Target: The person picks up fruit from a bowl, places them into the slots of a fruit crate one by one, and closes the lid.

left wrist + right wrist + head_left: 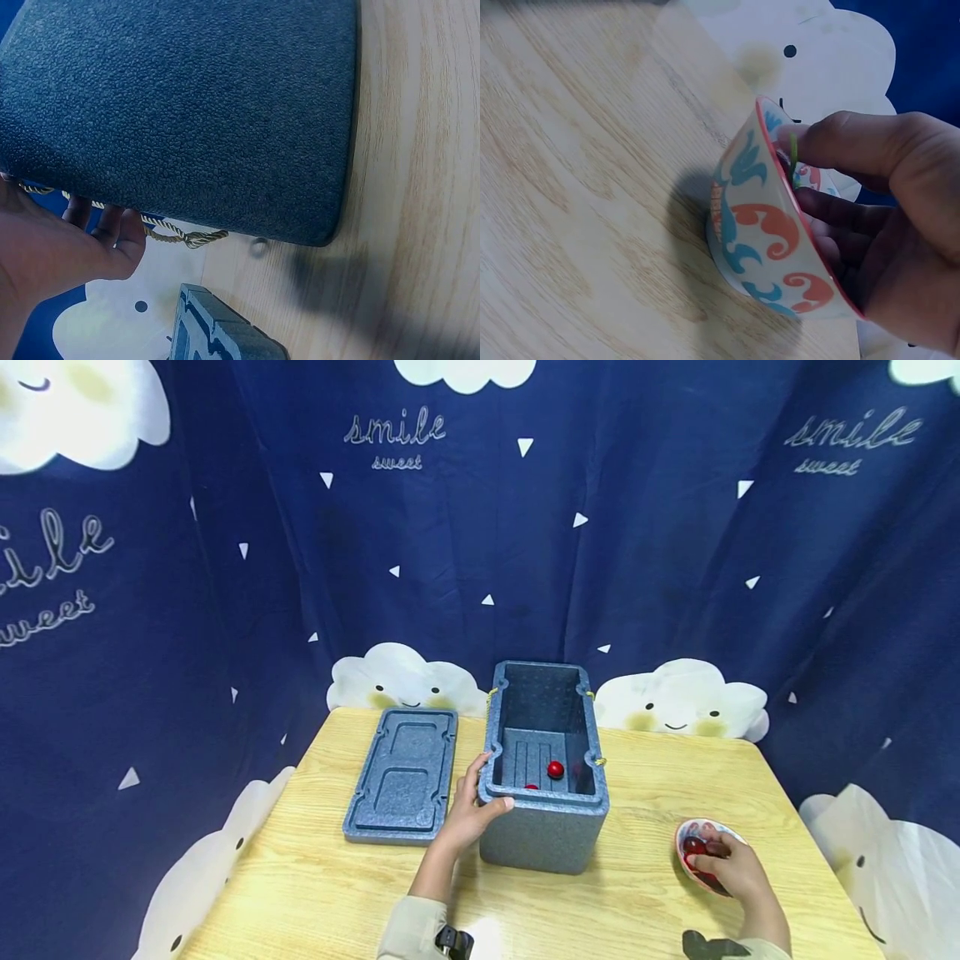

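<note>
left hand (pixel 472 814) clasps foam box (pixel 542 827) rim, frame centre | right hand (pixel 731 864) fingers curl into bowl (pixel 769 240), lower right | risk: bowl tips, cherries (pixel 693 846) spill

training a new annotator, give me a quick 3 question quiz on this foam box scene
1. True or false: the lid is on the foam box.
2. Which hand is at the bowl? A left hand B right hand
3. What colour are the round things inside the box?

Key: 1 false, it lies on the table left of the box. 2 B. 3 red.
</note>
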`<action>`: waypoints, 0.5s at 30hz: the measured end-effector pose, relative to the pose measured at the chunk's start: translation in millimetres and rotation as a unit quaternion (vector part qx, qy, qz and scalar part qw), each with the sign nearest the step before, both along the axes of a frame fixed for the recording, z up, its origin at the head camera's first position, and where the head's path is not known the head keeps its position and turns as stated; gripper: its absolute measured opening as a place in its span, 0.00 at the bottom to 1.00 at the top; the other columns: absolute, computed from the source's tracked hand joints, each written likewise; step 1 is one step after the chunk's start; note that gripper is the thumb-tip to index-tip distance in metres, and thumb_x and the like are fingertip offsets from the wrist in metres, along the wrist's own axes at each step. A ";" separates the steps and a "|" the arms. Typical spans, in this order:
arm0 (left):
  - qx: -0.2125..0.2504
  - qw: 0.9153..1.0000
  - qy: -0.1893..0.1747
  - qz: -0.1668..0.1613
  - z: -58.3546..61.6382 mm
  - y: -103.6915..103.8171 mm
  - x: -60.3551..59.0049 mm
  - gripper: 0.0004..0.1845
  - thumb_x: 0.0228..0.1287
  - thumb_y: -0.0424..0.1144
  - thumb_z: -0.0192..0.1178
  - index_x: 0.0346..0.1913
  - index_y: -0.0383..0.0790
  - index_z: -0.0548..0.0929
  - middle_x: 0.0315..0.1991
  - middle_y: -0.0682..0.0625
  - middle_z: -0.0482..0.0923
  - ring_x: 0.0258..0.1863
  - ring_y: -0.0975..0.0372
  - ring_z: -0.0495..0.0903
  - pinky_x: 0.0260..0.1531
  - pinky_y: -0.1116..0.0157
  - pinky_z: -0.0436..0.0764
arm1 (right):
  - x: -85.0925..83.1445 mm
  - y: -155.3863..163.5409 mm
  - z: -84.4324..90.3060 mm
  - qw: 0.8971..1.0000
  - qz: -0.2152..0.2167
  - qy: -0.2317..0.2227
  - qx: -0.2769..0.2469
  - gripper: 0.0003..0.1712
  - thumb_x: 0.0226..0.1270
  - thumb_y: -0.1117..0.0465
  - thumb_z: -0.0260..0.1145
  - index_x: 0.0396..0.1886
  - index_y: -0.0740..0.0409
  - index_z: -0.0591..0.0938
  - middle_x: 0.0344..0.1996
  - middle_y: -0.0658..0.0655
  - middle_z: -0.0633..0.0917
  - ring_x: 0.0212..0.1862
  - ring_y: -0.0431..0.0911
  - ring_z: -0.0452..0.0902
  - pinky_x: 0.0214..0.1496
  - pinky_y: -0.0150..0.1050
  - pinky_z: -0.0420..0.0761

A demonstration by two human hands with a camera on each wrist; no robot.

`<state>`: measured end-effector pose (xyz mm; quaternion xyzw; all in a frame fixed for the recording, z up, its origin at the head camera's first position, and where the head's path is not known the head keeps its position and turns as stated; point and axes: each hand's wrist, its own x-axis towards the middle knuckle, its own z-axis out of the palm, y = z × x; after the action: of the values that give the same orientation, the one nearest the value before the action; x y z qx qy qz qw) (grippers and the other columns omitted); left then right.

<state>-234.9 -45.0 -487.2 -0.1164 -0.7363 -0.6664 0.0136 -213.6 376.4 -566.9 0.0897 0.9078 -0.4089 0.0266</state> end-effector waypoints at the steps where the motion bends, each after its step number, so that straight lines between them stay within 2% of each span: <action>1: 0.000 1.000 0.000 0.000 -0.3 0.0 0.0 0.42 0.49 0.32 0.66 0.68 0.40 0.59 0.55 0.36 0.59 0.56 0.47 0.57 0.56 0.45 0.56 | 0.4 0.2 0.7 1.000 0.006 -0.001 0.002 0.34 0.52 0.61 0.69 0.54 0.77 0.68 0.46 0.76 0.75 0.49 0.66 0.70 0.47 0.52 0.73; 7: 0.004 1.000 -0.001 0.000 -0.9 -0.2 0.1 0.42 0.49 0.33 0.66 0.68 0.41 0.59 0.55 0.36 0.59 0.56 0.48 0.58 0.56 0.45 0.56 | -1.6 3.8 -4.5 1.000 0.020 -0.004 0.020 0.33 0.50 0.64 0.70 0.53 0.78 0.69 0.43 0.72 0.77 0.47 0.61 0.72 0.45 0.47 0.74; 10: 0.007 1.000 -0.001 -0.002 -0.8 -0.3 0.0 0.42 0.49 0.33 0.66 0.69 0.41 0.59 0.56 0.36 0.58 0.56 0.48 0.57 0.57 0.44 0.55 | -3.3 4.7 -7.8 0.999 0.014 -0.002 0.034 0.33 0.49 0.63 0.71 0.52 0.76 0.71 0.41 0.69 0.78 0.46 0.61 0.72 0.45 0.49 0.73; 15: 0.004 1.000 -0.002 -0.004 -0.2 -0.5 -0.1 0.42 0.49 0.33 0.65 0.69 0.41 0.59 0.56 0.35 0.58 0.56 0.47 0.56 0.57 0.44 0.55 | -2.1 2.3 -8.0 0.999 0.000 0.013 0.044 0.33 0.50 0.60 0.71 0.52 0.75 0.71 0.41 0.71 0.78 0.47 0.64 0.72 0.46 0.53 0.72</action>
<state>-235.0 -45.5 -487.3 -0.1180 -0.7329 -0.6700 0.0098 -215.8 378.7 -574.9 0.0852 0.9251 -0.3699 0.0108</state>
